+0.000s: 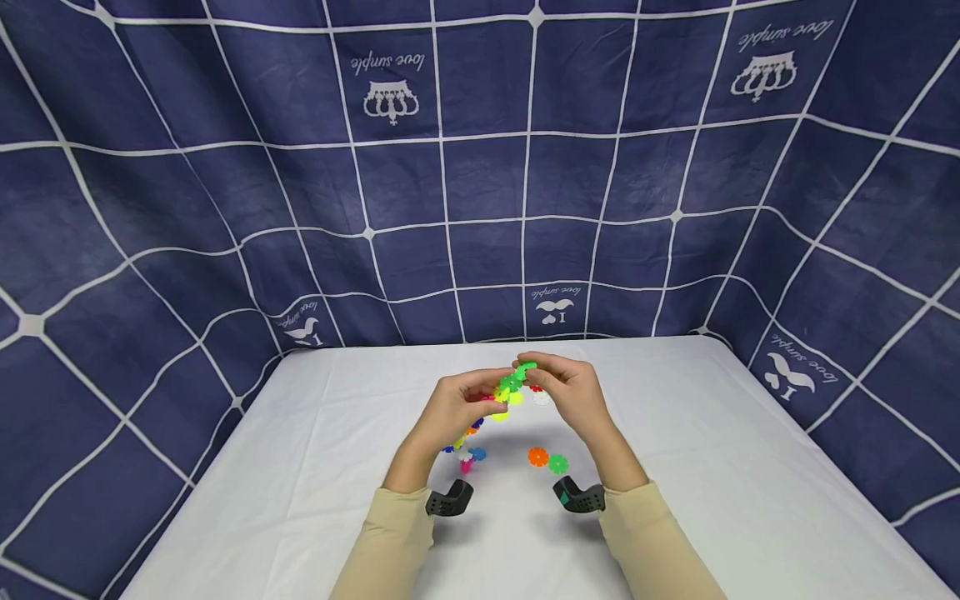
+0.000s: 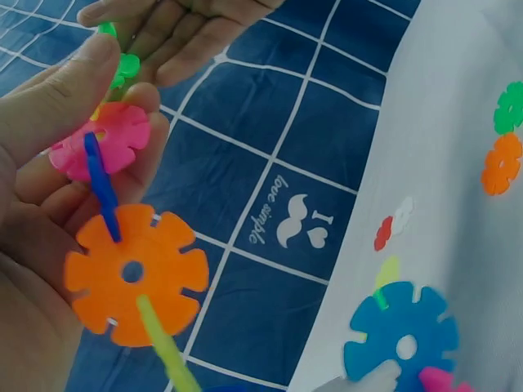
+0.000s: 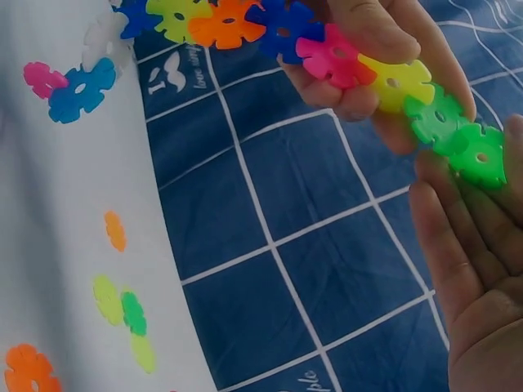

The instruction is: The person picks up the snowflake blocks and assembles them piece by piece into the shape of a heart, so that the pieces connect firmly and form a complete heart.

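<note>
A chain of notched plastic snowflake discs hangs between my hands. In the head view my left hand (image 1: 459,410) grips it near its upper end, around a yellow disc (image 3: 396,88) and a pink disc (image 3: 337,59). My right hand (image 1: 576,398) pinches the end green disc (image 3: 484,167), which slots into another green disc (image 3: 433,131). Below the left hand the chain runs on through a dark blue disc (image 2: 100,184), an orange disc (image 2: 167,249) and more pieces. Its lower end carries a light blue disc (image 3: 80,91) and a small pink disc (image 3: 42,78).
Loose on the white tablecloth (image 1: 315,467) lie an orange disc (image 1: 537,457) and a green disc (image 1: 558,465) near the right forearm. A white disc (image 1: 541,399) and several others lie behind the hands. Dark blue gridded curtains (image 1: 480,183) enclose the table's back and sides.
</note>
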Motion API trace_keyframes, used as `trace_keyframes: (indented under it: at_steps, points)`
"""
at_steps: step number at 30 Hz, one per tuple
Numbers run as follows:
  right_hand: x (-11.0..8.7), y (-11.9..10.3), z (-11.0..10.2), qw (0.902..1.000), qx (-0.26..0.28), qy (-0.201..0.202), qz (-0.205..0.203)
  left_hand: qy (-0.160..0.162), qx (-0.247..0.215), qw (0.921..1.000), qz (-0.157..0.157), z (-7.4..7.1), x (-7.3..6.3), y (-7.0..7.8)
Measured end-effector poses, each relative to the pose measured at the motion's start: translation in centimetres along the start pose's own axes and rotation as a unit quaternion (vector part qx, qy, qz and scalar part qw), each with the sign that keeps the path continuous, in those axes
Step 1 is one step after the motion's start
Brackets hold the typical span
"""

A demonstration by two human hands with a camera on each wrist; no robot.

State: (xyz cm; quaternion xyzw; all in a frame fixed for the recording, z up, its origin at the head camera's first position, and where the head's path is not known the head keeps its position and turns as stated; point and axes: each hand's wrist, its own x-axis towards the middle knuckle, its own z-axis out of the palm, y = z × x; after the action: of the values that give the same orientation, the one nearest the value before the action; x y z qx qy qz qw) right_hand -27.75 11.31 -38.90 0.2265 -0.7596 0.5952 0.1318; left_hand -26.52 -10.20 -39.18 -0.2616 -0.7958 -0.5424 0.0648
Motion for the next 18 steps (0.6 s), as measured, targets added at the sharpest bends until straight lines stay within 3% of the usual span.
trace_keyframes:
  at_steps: [18]
  points:
    - [0.06, -0.73, -0.88, 0.9995, -0.011, -0.031, -0.005, -0.012, 0.021, 0.9929, 0.117, 0.20, -0.04, 0.22]
